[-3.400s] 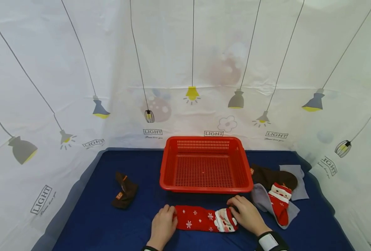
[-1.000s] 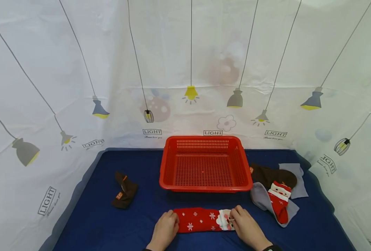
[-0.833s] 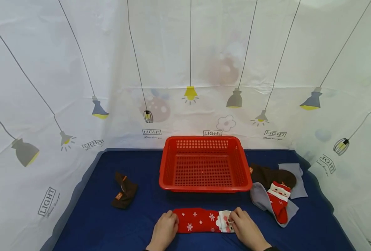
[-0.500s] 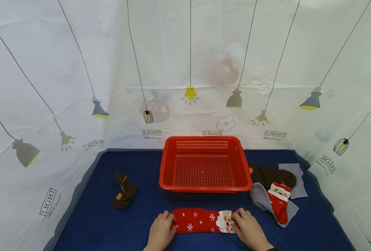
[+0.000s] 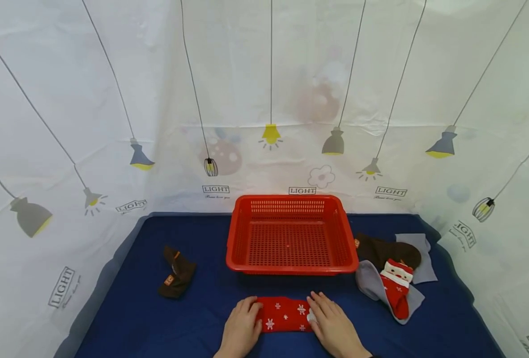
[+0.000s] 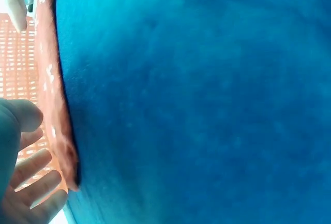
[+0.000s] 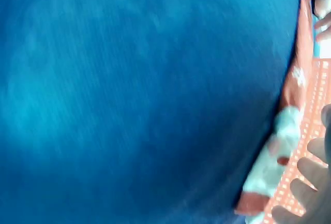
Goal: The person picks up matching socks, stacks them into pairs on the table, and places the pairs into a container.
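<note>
A red Christmas sock (image 5: 284, 318) with white snowflakes lies flat and sideways on the blue cloth. My left hand (image 5: 241, 325) rests over its left end, fingers relaxed. Over the Santa-face cuff lies my right hand (image 5: 333, 325), covering most of it in the head view. In the right wrist view the cuff (image 7: 269, 167) shows beside spread, slightly bent fingers (image 7: 305, 193). The left wrist view has the sock (image 6: 51, 89) edge-on, with the left fingers (image 6: 39, 188) spread near its end. Neither hand grips it.
Behind the sock stands a red plastic basket (image 5: 291, 268). A crumpled brown sock (image 5: 178, 276) lies at left. On the right are another Santa sock (image 5: 397, 293), a brown sock (image 5: 392, 253) and grey ones (image 5: 421, 258) in a heap. A printed white curtain (image 5: 264, 89) surrounds the table.
My right hand has let go of the cuff it pinched and moved left, now covering the Santa face. My left hand has shifted slightly right over the sock's end.
</note>
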The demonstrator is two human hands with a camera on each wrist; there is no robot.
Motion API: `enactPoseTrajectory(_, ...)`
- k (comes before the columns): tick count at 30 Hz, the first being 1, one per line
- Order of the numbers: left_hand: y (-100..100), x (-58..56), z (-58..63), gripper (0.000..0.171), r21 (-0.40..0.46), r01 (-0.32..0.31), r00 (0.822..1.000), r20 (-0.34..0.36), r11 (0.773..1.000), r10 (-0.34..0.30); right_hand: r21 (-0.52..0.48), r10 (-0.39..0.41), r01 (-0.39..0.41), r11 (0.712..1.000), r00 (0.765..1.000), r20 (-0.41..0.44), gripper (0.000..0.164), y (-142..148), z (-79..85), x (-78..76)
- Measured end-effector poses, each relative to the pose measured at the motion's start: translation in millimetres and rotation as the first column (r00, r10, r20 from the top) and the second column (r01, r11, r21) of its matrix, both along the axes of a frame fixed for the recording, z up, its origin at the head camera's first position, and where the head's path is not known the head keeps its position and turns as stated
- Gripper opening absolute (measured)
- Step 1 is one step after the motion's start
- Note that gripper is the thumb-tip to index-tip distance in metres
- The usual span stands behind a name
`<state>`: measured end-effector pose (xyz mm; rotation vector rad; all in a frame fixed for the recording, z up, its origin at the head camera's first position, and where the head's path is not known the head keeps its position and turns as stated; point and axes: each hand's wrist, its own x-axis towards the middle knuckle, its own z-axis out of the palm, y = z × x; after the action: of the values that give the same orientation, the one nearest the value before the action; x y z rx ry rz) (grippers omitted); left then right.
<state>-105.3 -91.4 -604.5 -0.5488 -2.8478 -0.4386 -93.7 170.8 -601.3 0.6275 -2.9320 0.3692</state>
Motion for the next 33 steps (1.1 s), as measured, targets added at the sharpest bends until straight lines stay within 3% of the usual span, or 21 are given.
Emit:
enactPoseTrajectory(6,-2,1.9,-5.9,0.034,-0.044,-0.001,0.999,0.044,0.999,0.003,0.042,-0.035,0.027,0.999,0.979,0.200,0.051,-2,-7.0,4.6)
enactPoseTrajectory(13,-6,-0.1,-7.2,0.035,-0.048,0.010,1.000,0.030,0.999,-0.008,0.052,-0.078,0.067,0.996,0.970,0.229,0.052,5,-14.0,4.9)
enactPoseTrajectory(17,-6,-0.1,-4.5,0.035,-0.044,0.008,0.998,0.068,0.999,-0.005,0.053,-0.089,0.079,0.995,0.970,0.227,0.053,7,-13.9,4.4)
enactPoseTrajectory(23,-6,-2.4,0.2,0.034,-0.042,-0.001,0.991,0.133,0.999,0.006,0.078,-0.157,0.146,0.986,0.975,0.155,0.053,19,-10.6,1.0)
enactPoseTrajectory(29,-6,-3.8,2.5,0.033,-0.038,-0.001,0.989,0.145,0.999,0.007,0.075,-0.216,0.216,0.974,0.976,0.001,0.051,39,-4.4,-7.6)
enactPoseTrajectory(33,-6,-4.5,2.4,0.033,-0.037,-0.001,0.988,0.153,0.999,0.007,0.025,-0.246,0.251,0.968,0.961,-0.125,0.052,55,2.0,-14.7)
